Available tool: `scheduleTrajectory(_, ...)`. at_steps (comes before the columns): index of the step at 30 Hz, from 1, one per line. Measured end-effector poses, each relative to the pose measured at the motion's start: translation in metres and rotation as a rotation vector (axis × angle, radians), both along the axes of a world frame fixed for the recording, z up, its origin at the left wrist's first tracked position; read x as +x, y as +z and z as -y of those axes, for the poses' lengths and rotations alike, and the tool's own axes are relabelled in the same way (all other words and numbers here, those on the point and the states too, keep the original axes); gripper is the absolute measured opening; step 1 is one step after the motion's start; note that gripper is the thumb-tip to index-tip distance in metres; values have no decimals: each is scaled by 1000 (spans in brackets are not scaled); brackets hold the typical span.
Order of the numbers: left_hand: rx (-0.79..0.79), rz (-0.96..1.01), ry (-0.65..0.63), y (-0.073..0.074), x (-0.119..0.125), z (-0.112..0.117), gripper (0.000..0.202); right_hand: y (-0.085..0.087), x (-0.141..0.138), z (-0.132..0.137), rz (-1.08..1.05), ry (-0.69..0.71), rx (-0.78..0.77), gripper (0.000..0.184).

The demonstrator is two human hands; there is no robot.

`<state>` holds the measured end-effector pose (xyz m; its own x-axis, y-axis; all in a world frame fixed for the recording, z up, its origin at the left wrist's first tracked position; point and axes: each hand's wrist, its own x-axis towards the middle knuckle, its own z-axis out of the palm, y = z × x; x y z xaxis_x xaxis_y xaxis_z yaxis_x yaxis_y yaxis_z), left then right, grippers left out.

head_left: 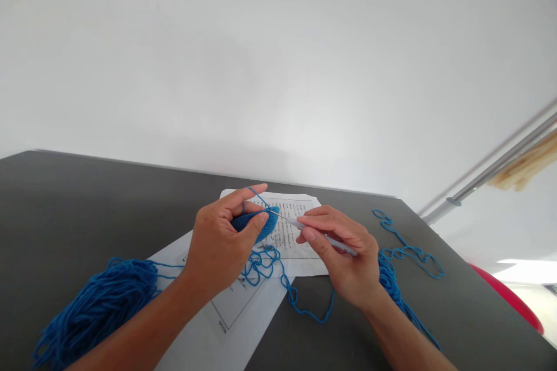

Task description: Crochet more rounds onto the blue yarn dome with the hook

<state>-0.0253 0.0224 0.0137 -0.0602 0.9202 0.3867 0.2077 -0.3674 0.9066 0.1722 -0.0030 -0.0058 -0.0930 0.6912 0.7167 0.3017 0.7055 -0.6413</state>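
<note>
A matt dark grey table holds thin white printed paper sheets, smooth and flat. Soft blue yarn lies in a loose fuzzy heap on the near left. A small blue crocheted piece looks ribbed and woolly. The crochet hook is smooth pale plastic with a thin metal tip. Far right, a glossy metal rail.

Our two bare forearms come up from the lower edge and angle inward, so the hands meet near the middle. Our left hand is curled, thumb pressed forward against the fingers, forefinger raised and bent — a closed grip. Our right hand lies palm-down and slightly tilted, fingers drawn together in a pinch — thumb and forefinger pointing toward the left hand.
</note>
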Motion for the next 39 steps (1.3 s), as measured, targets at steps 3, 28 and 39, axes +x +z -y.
scheduleTrajectory(3, -31, 11, -47, 1, 4, 3, 36, -5, -9, 1, 14, -15, 14, 22)
scheduleTrajectory(28, -485, 784, -485, 18, -1, 5, 56, -16, -24, 20, 339, -215, 469, 70)
scheduleTrajectory(39, -427, 619, -403, 15, -6, -5, 67, -1, 0, 4, 426, -72, 501, 38)
